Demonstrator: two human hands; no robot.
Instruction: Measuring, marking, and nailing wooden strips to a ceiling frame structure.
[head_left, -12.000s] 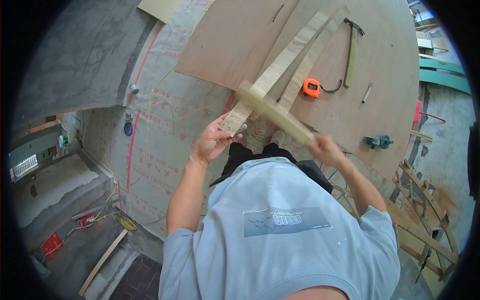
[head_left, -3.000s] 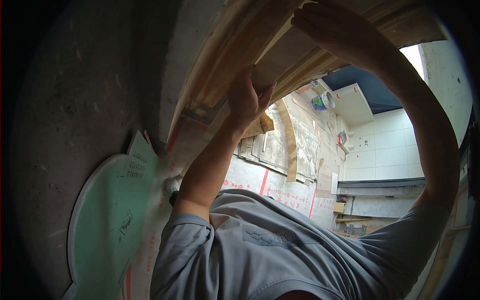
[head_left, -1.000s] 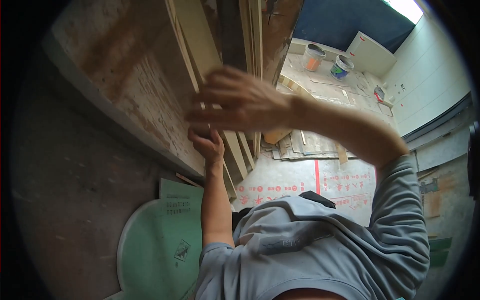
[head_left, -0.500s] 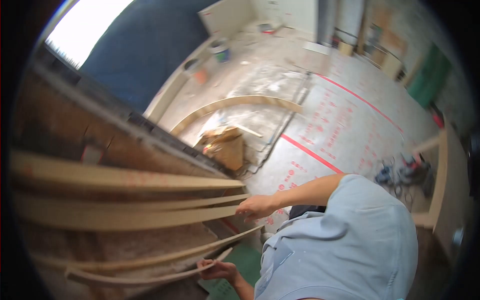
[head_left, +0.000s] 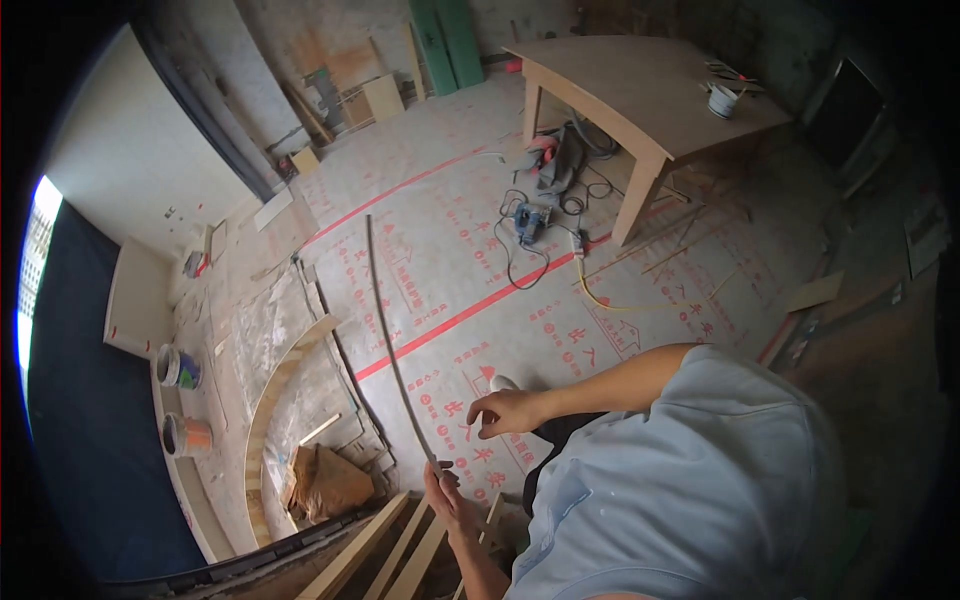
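Observation:
My left hand [head_left: 452,500] is closed around the lower end of a long, thin wooden strip [head_left: 386,330], seen nearly edge-on and looking grey. The strip slants up and away over the floor, bending slightly. To its right, my right hand [head_left: 508,412] hovers apart from the strip with loosely bent, spread fingers and nothing in them. Below my left hand, several pale wooden boards [head_left: 405,550] lean side by side at the lower edge of the picture.
A wooden table [head_left: 640,85] with a white bucket [head_left: 723,100] stands far right. Near its leg lie a blue power tool [head_left: 530,220] and cables. On the left are a curved wooden piece [head_left: 262,425], a brown bag [head_left: 335,485] and two buckets [head_left: 185,436]. Red-printed sheeting [head_left: 440,270] covers the floor.
My view has swung right, away from the stacked boards toward the table. My left hand has carried the strip away from the boards. My right hand has come off the boards.

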